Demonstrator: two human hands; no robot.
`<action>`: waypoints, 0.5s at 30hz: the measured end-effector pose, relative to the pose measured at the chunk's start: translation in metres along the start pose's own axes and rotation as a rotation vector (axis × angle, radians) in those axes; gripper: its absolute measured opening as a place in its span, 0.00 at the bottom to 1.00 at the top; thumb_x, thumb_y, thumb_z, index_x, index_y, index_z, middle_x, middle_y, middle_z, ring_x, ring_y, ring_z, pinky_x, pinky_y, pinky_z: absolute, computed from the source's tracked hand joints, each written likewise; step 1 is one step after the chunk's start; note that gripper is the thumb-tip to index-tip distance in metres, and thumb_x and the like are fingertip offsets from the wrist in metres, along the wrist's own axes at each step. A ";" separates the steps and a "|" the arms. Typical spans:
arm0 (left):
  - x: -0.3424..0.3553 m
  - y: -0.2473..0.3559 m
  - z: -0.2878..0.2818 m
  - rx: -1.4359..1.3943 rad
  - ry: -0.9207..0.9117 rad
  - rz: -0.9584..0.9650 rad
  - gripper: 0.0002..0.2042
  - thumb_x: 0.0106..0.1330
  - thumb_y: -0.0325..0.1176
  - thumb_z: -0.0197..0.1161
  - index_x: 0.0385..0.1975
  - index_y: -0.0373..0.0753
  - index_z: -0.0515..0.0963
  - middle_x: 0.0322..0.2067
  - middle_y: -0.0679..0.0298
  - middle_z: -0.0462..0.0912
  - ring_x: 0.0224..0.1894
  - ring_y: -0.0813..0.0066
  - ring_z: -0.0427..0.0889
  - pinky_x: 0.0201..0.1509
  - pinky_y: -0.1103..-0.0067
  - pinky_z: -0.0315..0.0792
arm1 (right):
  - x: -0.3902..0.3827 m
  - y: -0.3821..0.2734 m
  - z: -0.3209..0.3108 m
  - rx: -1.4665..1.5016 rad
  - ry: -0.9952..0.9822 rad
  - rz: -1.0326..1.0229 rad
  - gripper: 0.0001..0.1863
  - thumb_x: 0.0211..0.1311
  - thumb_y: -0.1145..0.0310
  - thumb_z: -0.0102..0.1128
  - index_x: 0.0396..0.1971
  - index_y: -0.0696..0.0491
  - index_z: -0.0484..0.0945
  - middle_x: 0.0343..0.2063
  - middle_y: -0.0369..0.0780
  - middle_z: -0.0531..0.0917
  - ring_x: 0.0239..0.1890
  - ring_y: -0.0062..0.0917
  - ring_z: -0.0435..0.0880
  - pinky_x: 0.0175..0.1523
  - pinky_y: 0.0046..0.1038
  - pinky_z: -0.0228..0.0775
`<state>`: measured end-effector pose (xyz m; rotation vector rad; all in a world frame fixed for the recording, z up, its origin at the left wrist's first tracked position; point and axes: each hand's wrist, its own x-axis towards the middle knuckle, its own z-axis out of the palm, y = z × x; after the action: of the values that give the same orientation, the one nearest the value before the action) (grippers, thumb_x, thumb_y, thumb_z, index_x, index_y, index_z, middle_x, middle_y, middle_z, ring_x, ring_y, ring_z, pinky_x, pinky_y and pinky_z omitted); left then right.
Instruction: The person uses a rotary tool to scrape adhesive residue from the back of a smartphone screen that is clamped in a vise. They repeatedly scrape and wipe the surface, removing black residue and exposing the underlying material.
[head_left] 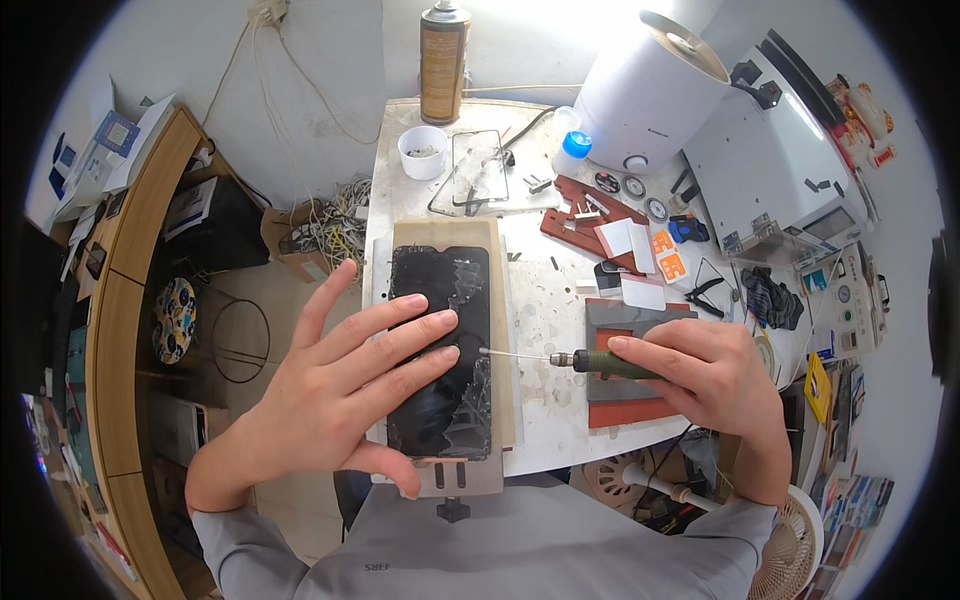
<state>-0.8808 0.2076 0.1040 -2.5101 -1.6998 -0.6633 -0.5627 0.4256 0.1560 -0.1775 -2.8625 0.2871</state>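
Observation:
A phone screen (435, 415) with a black face and torn, shiny film residue along its right side lies on a beige pad (440, 233) over a metal plate (478, 478). My left hand (335, 385) rests on it with fingers spread, the three middle fingertips pressing the black surface. In my right hand (715, 375) is a green rotary tool (598, 362), gripped by its handle. Its thin metal rod points left, and the tip reaches the screen's right edge near my left fingertips. Whether the tip touches the surface I cannot tell.
Grey and red mats (610, 410) lie under the tool. Behind are a white cup (423, 153), a spray can (444, 65), a blue-capped bottle (572, 150), a red tray (570, 230) and a white humidifier (640, 100). Pliers (706, 297) lie at right; a fan (785, 550) stands below.

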 end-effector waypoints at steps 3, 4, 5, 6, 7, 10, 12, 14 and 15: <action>0.000 0.000 0.000 0.004 -0.001 0.003 0.54 0.60 0.85 0.36 0.58 0.37 0.83 0.64 0.55 0.83 0.69 0.52 0.78 0.82 0.43 0.43 | -0.001 -0.001 0.000 0.002 -0.001 0.002 0.31 0.49 0.78 0.72 0.58 0.45 0.88 0.32 0.34 0.87 0.28 0.26 0.85 0.31 0.28 0.78; 0.001 0.000 0.000 0.006 0.000 0.005 0.54 0.60 0.85 0.36 0.58 0.37 0.83 0.63 0.55 0.83 0.69 0.52 0.78 0.82 0.43 0.43 | -0.002 -0.002 0.000 0.005 -0.001 0.001 0.31 0.49 0.78 0.72 0.58 0.45 0.88 0.32 0.34 0.87 0.28 0.26 0.85 0.31 0.28 0.78; 0.001 0.000 0.000 0.007 0.000 0.005 0.54 0.60 0.85 0.36 0.58 0.37 0.83 0.63 0.55 0.83 0.69 0.52 0.78 0.83 0.43 0.43 | -0.002 -0.002 0.000 0.007 -0.002 -0.001 0.31 0.49 0.78 0.72 0.58 0.45 0.88 0.32 0.34 0.87 0.28 0.26 0.85 0.31 0.28 0.78; 0.001 0.000 0.000 0.008 0.001 0.005 0.54 0.60 0.85 0.36 0.58 0.37 0.83 0.63 0.54 0.83 0.69 0.52 0.78 0.83 0.42 0.43 | -0.003 -0.002 0.000 0.010 -0.002 -0.002 0.31 0.49 0.78 0.72 0.58 0.45 0.88 0.32 0.34 0.87 0.28 0.26 0.85 0.31 0.29 0.78; 0.001 -0.001 0.000 0.009 0.001 0.005 0.54 0.60 0.85 0.36 0.58 0.37 0.83 0.63 0.54 0.83 0.69 0.52 0.78 0.83 0.42 0.43 | -0.003 -0.002 0.000 0.014 -0.003 -0.004 0.31 0.49 0.78 0.72 0.58 0.45 0.88 0.32 0.35 0.87 0.28 0.26 0.85 0.31 0.29 0.78; 0.000 -0.001 0.000 0.014 0.000 0.007 0.54 0.60 0.85 0.37 0.58 0.37 0.83 0.63 0.54 0.83 0.69 0.53 0.78 0.83 0.42 0.43 | -0.005 -0.003 -0.001 0.013 -0.014 0.005 0.31 0.49 0.77 0.73 0.58 0.46 0.88 0.32 0.35 0.86 0.28 0.26 0.85 0.31 0.29 0.78; 0.001 0.000 0.000 0.009 0.000 0.001 0.54 0.59 0.85 0.36 0.58 0.37 0.83 0.64 0.54 0.83 0.69 0.53 0.78 0.83 0.42 0.43 | -0.007 -0.004 -0.001 0.010 -0.013 0.013 0.31 0.49 0.77 0.73 0.58 0.46 0.88 0.33 0.35 0.86 0.28 0.26 0.85 0.31 0.29 0.78; 0.002 0.002 -0.002 0.010 0.000 -0.003 0.52 0.60 0.83 0.40 0.59 0.37 0.83 0.64 0.56 0.83 0.69 0.54 0.78 0.82 0.42 0.44 | -0.008 -0.002 0.000 0.007 0.000 0.017 0.31 0.49 0.77 0.74 0.58 0.46 0.87 0.33 0.35 0.86 0.29 0.26 0.85 0.32 0.29 0.78; 0.003 0.003 -0.003 0.013 0.000 -0.004 0.50 0.60 0.82 0.44 0.59 0.38 0.83 0.64 0.58 0.83 0.69 0.55 0.79 0.82 0.43 0.46 | -0.007 -0.002 0.001 0.005 0.000 0.026 0.31 0.49 0.77 0.74 0.59 0.46 0.87 0.33 0.35 0.86 0.29 0.26 0.85 0.32 0.29 0.78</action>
<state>-0.8783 0.2077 0.1087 -2.4988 -1.7046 -0.6509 -0.5561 0.4221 0.1542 -0.2144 -2.8612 0.3000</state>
